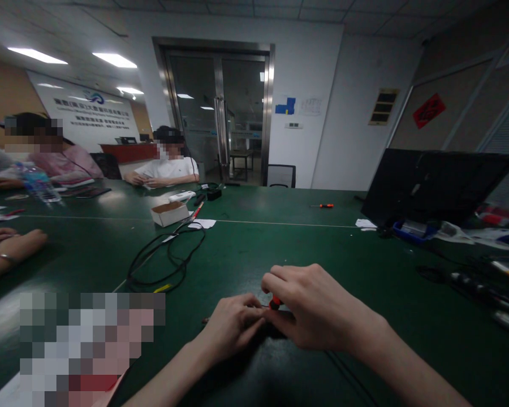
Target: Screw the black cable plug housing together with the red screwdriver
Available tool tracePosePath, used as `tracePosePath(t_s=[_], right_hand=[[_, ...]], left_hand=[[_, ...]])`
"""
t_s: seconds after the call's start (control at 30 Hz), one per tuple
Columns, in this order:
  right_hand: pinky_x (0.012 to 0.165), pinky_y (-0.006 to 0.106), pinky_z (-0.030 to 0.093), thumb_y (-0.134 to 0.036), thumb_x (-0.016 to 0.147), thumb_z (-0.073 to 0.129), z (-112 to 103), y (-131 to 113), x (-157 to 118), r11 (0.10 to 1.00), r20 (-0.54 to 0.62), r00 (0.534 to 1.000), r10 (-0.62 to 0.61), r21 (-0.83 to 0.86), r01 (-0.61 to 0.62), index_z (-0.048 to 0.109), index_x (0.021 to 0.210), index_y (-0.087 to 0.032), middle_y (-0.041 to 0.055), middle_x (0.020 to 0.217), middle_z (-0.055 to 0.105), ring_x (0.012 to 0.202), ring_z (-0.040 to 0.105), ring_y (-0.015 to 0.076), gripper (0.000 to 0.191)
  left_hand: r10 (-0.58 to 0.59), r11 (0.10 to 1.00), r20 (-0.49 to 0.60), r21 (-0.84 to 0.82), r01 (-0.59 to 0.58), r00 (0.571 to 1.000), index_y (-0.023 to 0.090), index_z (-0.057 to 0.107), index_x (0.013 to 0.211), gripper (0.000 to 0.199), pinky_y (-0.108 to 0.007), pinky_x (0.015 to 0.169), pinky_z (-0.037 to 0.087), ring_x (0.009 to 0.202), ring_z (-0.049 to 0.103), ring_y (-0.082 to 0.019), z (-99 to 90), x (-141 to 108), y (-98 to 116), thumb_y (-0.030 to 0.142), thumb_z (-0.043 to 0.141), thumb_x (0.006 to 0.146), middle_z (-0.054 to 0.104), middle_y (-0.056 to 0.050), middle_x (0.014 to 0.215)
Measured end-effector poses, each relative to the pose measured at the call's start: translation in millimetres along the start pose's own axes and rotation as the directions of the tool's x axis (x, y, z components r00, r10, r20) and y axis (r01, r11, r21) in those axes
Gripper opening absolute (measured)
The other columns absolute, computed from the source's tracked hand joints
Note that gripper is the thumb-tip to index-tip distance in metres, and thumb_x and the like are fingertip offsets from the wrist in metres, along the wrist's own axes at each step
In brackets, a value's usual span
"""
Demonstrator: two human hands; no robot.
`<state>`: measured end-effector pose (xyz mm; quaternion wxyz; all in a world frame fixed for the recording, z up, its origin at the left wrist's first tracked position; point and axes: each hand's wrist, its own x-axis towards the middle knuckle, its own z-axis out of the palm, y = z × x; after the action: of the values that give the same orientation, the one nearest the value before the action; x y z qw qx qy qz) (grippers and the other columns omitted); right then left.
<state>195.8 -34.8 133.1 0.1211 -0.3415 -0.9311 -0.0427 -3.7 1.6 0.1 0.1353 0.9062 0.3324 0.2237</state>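
Observation:
A small screwdriver (275,303) with an orange and black handle shows between the curled fingers of my right hand (311,305). Its tip is hidden from view. My left hand (235,321) lies low on the green table, right beside it, with thumb and fingers pinched together. Whatever small piece sits in that pinch is covered by the fingers. The fingertips of both hands nearly meet. A dark end of something pokes out behind the left hand, too small to name.
A looped black cable (169,282) lies ahead on the left, near a small open box (169,213). Another screwdriver (326,206) rests farther off. A black monitor (432,186) and assorted tools stand right. Other people sit left; one person's hands (17,249) rest nearby.

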Motion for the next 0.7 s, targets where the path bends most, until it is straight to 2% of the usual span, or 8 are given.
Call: tracePosePath(t_s=[0.13, 0.4, 0.53, 0.63, 0.7], right_hand=[[0.054, 0.027, 0.029, -0.014, 0.082, 0.053, -1.0, -2.2, -0.7, 0.999, 0.023, 0.999, -0.026, 0.037, 0.025, 0.049, 0.091, -0.019, 0.0015, 0.089, 0.061, 0.068, 0.052, 0.0136, 0.011], [0.05, 0.028, 0.026, -0.013, 0.087, 0.055, -1.4, -1.1, 1.6, 1.0, 0.049, 0.999, -0.001, -0.022, 0.002, 0.05, 0.095, -0.018, 0.0024, 0.089, 0.061, 0.065, 0.053, 0.0139, 0.01], [0.05, 0.028, 0.023, -0.021, 0.093, 0.058, 0.8, 1.0, 2.3, 0.997, 0.019, 1.0, 0.016, -0.076, -0.015, 0.053, 0.096, -0.019, 0.001, 0.085, 0.062, 0.063, 0.054, 0.0137, 0.007], [0.051, 0.028, 0.022, -0.027, 0.094, 0.061, 2.3, 3.2, 3.5, 0.991, 0.028, 0.999, 0.025, -0.132, -0.021, 0.056, 0.089, -0.019, 0.0001, 0.078, 0.061, 0.06, 0.053, 0.013, 0.011], [0.052, 0.028, 0.025, -0.028, 0.095, 0.06, 1.7, 3.4, 3.6, 0.991, 0.028, 1.0, 0.013, -0.136, -0.009, 0.057, 0.084, -0.019, 0.0017, 0.082, 0.061, 0.066, 0.054, 0.0144, 0.014]], left_hand=[[0.01, 1.0, -0.003, 0.014, -0.01, 1.0, 0.023, 0.075, 0.088, 0.031, -0.025, 0.065, 0.045, 0.077, 0.066, -0.019, -0.3, 0.1, 0.2, 0.029, 0.047, 0.099, 0.069, -0.004, 0.091], [-0.008, 1.0, 0.004, -0.022, 0.008, 1.0, 0.021, 0.074, 0.083, 0.03, -0.024, 0.068, 0.046, 0.08, 0.066, -0.018, -2.8, 0.7, 2.9, 0.027, 0.048, 0.098, 0.069, -0.005, 0.094], [-0.009, 1.0, 0.002, -0.006, 0.009, 1.0, 0.02, 0.072, 0.075, 0.033, -0.023, 0.064, 0.045, 0.076, 0.066, -0.018, -1.1, 0.5, 1.5, 0.027, 0.049, 0.097, 0.069, -0.005, 0.092], [-0.019, 1.0, -0.007, 0.005, 0.019, 1.0, 0.02, 0.074, 0.086, 0.026, -0.024, 0.066, 0.046, 0.078, 0.066, -0.018, 1.7, -0.3, -1.3, 0.028, 0.052, 0.096, 0.07, -0.005, 0.093], [-0.021, 1.0, -0.005, 0.003, 0.021, 1.0, 0.02, 0.074, 0.09, 0.024, -0.024, 0.067, 0.047, 0.078, 0.067, -0.018, 2.3, -0.6, -2.0, 0.029, 0.052, 0.096, 0.07, -0.005, 0.094]])
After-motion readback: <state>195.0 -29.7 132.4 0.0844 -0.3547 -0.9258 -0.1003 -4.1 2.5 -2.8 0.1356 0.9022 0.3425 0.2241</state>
